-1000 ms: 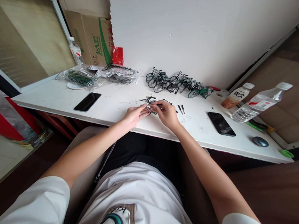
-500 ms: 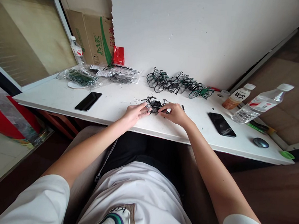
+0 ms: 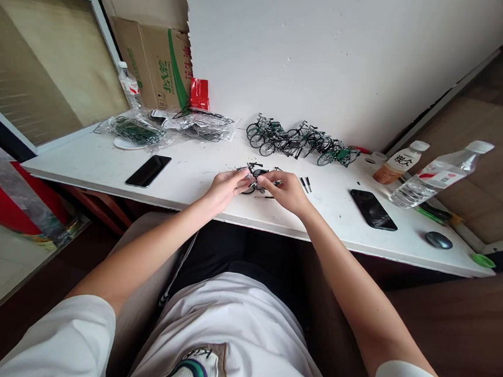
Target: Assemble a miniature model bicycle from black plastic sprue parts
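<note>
At the front of the white table [image 3: 195,178], my left hand [image 3: 229,189] is closed, thumb and fingers pinched on a small dark model bicycle [image 3: 249,190]. My right hand [image 3: 287,191] meets it from the right, its thumb and index finger pressed together near the left fingertips. Whatever sits in that right pinch is too small and covered to make out. Thin dark parts lie under and behind the hands. Two small black-handled tools [image 3: 305,184] rest just right of my right hand.
Several finished-looking model bicycles [image 3: 299,141] stand along the wall. Clear plastic bags of parts [image 3: 137,130] lie back left, behind a phone [image 3: 148,171]. On the right are another phone [image 3: 373,209], a water bottle [image 3: 441,176], a drink bottle [image 3: 401,162] and a mouse [image 3: 439,240].
My right hand has shifted slightly left, closer to the left fingertips, uncovering more of the two black-handled tools. My left hand stays nearly in place.
</note>
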`<state>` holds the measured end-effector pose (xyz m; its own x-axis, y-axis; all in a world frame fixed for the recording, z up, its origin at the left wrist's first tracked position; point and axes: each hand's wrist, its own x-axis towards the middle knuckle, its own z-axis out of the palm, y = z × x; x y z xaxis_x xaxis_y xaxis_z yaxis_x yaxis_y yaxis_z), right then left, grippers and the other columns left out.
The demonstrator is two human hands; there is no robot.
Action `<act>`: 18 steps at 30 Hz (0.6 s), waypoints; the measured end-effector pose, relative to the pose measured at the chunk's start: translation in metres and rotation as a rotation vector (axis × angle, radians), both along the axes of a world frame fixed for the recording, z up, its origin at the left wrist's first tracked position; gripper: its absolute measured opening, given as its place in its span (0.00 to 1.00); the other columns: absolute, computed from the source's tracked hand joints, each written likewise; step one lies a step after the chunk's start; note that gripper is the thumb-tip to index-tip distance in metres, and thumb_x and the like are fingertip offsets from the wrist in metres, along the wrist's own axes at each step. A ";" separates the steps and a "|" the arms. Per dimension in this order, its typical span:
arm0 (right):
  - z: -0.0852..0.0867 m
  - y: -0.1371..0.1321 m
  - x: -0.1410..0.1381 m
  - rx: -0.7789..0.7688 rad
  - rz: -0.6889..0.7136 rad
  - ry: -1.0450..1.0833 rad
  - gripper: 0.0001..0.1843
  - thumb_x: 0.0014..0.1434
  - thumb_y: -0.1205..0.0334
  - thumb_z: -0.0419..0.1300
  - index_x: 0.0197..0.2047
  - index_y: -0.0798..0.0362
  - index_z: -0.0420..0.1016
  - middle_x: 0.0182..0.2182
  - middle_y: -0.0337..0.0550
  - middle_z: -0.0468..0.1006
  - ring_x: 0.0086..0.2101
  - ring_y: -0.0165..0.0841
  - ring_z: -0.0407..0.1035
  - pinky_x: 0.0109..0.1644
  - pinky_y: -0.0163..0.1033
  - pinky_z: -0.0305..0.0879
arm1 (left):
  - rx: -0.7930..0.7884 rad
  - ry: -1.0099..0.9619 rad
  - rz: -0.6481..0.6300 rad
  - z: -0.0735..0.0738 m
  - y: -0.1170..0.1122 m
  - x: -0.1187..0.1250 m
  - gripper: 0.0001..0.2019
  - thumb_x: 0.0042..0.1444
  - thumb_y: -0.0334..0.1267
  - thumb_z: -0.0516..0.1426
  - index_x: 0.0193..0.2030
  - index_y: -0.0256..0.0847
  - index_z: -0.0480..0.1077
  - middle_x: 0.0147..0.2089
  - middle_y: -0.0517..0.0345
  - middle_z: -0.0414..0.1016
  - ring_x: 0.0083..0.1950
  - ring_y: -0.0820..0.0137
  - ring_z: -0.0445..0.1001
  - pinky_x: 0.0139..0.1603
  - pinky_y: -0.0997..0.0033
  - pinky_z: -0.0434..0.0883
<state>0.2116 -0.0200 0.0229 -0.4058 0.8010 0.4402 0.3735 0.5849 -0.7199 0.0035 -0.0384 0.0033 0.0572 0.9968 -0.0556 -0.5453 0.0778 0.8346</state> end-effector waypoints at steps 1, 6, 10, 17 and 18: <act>0.003 -0.004 -0.004 -0.035 -0.016 0.046 0.30 0.63 0.30 0.65 0.41 0.50 0.87 0.39 0.47 0.88 0.38 0.41 0.80 0.45 0.45 0.77 | 0.024 0.008 -0.010 0.001 -0.002 0.002 0.11 0.55 0.39 0.74 0.39 0.36 0.81 0.42 0.49 0.84 0.50 0.62 0.84 0.64 0.57 0.73; 0.010 -0.013 -0.010 -0.155 -0.032 0.159 0.33 0.53 0.27 0.71 0.39 0.52 0.85 0.37 0.48 0.87 0.37 0.40 0.80 0.40 0.42 0.77 | 0.104 0.056 0.023 0.006 -0.010 0.008 0.11 0.57 0.42 0.73 0.39 0.38 0.82 0.46 0.51 0.84 0.54 0.63 0.81 0.58 0.67 0.72; 0.008 -0.012 -0.008 -0.159 -0.009 0.150 0.32 0.55 0.27 0.70 0.37 0.52 0.85 0.35 0.47 0.87 0.36 0.38 0.79 0.38 0.41 0.76 | 0.140 0.069 0.001 0.006 -0.012 0.009 0.12 0.58 0.44 0.72 0.39 0.38 0.82 0.46 0.52 0.83 0.51 0.66 0.80 0.50 0.71 0.72; 0.001 -0.006 -0.006 -0.282 0.021 0.145 0.32 0.54 0.28 0.70 0.36 0.52 0.85 0.33 0.46 0.86 0.33 0.36 0.77 0.29 0.37 0.71 | 0.213 0.048 -0.018 0.002 -0.013 0.013 0.09 0.57 0.41 0.73 0.37 0.39 0.81 0.43 0.54 0.83 0.51 0.67 0.80 0.58 0.68 0.72; 0.000 -0.004 -0.005 -0.313 0.021 0.152 0.32 0.54 0.28 0.71 0.36 0.52 0.85 0.33 0.46 0.86 0.32 0.36 0.76 0.28 0.37 0.70 | 0.209 0.036 -0.022 0.002 -0.013 0.013 0.09 0.57 0.41 0.73 0.37 0.39 0.81 0.43 0.54 0.83 0.52 0.66 0.80 0.59 0.66 0.71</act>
